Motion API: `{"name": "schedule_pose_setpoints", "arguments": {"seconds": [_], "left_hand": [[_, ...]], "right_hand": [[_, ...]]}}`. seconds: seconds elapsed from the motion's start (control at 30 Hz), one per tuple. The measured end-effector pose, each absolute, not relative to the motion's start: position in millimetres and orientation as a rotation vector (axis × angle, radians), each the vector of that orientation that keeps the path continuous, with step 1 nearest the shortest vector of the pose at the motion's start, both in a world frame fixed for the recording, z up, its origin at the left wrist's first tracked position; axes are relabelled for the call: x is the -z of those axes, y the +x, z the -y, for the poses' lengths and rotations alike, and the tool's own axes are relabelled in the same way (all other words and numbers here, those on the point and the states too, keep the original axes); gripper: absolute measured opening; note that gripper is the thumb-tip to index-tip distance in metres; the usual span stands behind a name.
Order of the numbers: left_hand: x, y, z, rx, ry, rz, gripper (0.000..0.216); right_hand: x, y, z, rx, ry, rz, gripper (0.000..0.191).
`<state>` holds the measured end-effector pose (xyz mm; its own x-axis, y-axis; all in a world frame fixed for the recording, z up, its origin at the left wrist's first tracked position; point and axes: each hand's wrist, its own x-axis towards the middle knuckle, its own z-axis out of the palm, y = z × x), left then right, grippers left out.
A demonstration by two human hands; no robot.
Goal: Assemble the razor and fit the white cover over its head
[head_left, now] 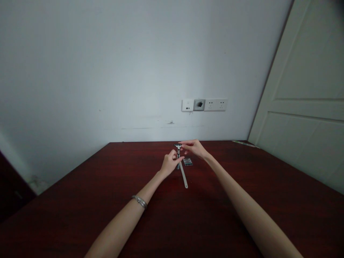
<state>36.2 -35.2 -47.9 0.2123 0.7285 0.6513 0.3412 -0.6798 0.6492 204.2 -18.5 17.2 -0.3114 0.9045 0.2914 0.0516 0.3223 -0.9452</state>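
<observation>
— What's in the left hand (169,162)?
— A razor (178,150), by the look of it: 1, just above the far half of the table (188,229). The left fingers (172,154) are clamped on its handle, and it stands more or less upright, head at the top.
— Why grip it so low?
— To leave the head free, I'd say, and keep it steady for the right hand (197,148).
— And are the right fingers (188,142) closed on it?
— They come right up to the head's edge. I can't tell from here whether they pinch it or only rest against it.
— What lies around?
— 1 pale strip (184,175), its holed end pointing back toward the person, and 1 small clear case (188,162) just beside the hands, to the right. Perhaps they're that close to be in easy reach.
— Does the strip touch the razor?
— Can't say; the left thumb is in the way.
— Count the rest for me.
— 2 bare forearms, 1 bracelet (139,202), on the left wrist. 4 plates (204,105) in 1 row on the wall (134,71), likely set low to serve the table. And 1 thin slat (245,144) at the far right, by the door (306,107).
</observation>
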Motion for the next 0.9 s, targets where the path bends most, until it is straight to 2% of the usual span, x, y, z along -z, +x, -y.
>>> {"name": "schedule_pose_setpoints", "arguments": {"seconds": [0.9], "left_hand": [[46.2, 36.0, 36.4, -1.416, 2.078, -1.011, 0.027]], "right_hand": [[-14.7, 200.9, 17.5, -1.115, -0.837, 1.644, 0.033]]}}
